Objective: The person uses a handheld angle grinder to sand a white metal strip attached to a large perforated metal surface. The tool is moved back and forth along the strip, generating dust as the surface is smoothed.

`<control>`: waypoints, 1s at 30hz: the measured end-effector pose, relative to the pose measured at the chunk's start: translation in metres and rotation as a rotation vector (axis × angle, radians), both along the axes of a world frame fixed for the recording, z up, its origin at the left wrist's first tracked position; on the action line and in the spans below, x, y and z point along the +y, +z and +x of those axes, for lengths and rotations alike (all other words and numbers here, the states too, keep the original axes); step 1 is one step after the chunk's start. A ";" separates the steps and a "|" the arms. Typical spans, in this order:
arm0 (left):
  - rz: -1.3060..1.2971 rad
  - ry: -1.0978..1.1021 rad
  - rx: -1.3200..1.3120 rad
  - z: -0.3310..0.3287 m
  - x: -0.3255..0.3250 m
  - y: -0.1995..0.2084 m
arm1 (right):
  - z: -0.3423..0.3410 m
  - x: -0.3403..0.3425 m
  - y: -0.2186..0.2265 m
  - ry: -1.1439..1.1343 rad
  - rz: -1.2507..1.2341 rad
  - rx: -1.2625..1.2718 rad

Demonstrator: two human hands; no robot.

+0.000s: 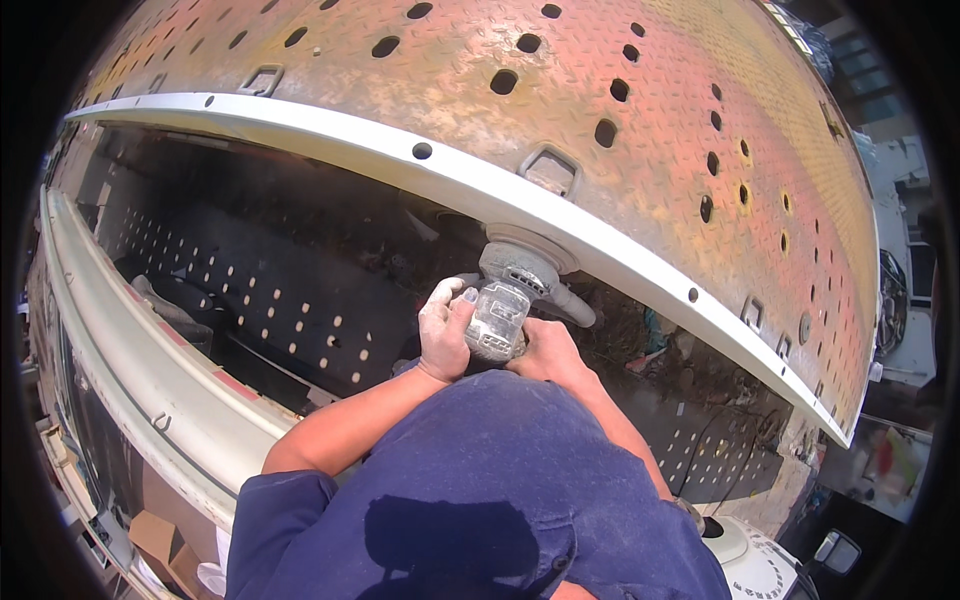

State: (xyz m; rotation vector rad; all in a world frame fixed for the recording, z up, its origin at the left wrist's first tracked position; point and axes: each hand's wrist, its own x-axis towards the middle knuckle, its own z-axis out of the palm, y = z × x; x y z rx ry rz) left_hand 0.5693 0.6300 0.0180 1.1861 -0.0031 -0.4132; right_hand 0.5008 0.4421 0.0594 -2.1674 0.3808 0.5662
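A dusty grey power sander is in both my hands, just in front of my body. Its round pad meets the side of a white metal edge rail; how firmly it presses does not show. Wrapped around the tool's left side is my left hand, its fingers whitened with dust. My right hand closes on the rear right of the body, with its fingertips mostly hidden behind the tool. A grey tube-like part sticks out to the right of the sander.
Beyond the rail spreads a worn red and yellow chequered metal deck with several holes and recessed rings. A cream-coloured side beam runs along the left. Below lies shadowed ground with a perforated dark panel. A cardboard box is at lower left.
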 end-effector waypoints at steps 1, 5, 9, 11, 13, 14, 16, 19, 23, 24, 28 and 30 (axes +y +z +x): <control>-0.026 0.001 0.021 0.005 0.006 -0.003 | 0.005 0.004 0.000 0.001 0.016 0.000; -0.033 0.027 0.042 0.026 0.030 -0.001 | 0.032 0.026 0.010 0.039 0.019 0.021; 0.040 0.083 -0.015 0.053 0.059 -0.002 | 0.062 0.052 0.012 0.085 0.026 0.037; 0.058 0.149 -0.031 0.065 0.070 -0.002 | 0.074 0.064 -0.001 0.114 0.018 0.032; -0.023 0.184 0.031 0.074 0.082 0.000 | 0.087 0.075 -0.007 0.136 0.047 0.007; 0.002 0.188 -0.004 0.080 0.091 -0.001 | 0.093 0.082 -0.009 0.144 0.063 -0.010; -0.009 0.182 0.002 0.091 0.103 -0.002 | 0.103 0.093 -0.008 0.143 0.084 -0.038; 0.054 0.202 -0.051 0.102 0.119 -0.009 | 0.118 0.104 0.008 0.179 0.091 -0.040; 0.099 0.213 -0.084 0.107 0.127 -0.018 | 0.123 0.109 0.007 0.157 0.089 -0.050; 0.118 0.207 -0.101 0.107 0.126 -0.018 | 0.122 0.108 0.007 0.160 0.086 -0.054; 0.143 0.177 -0.130 0.101 0.118 -0.010 | 0.112 0.099 -0.003 0.161 0.074 -0.076; 0.108 0.162 -0.106 0.094 0.111 -0.004 | 0.107 0.094 0.000 0.150 0.081 -0.085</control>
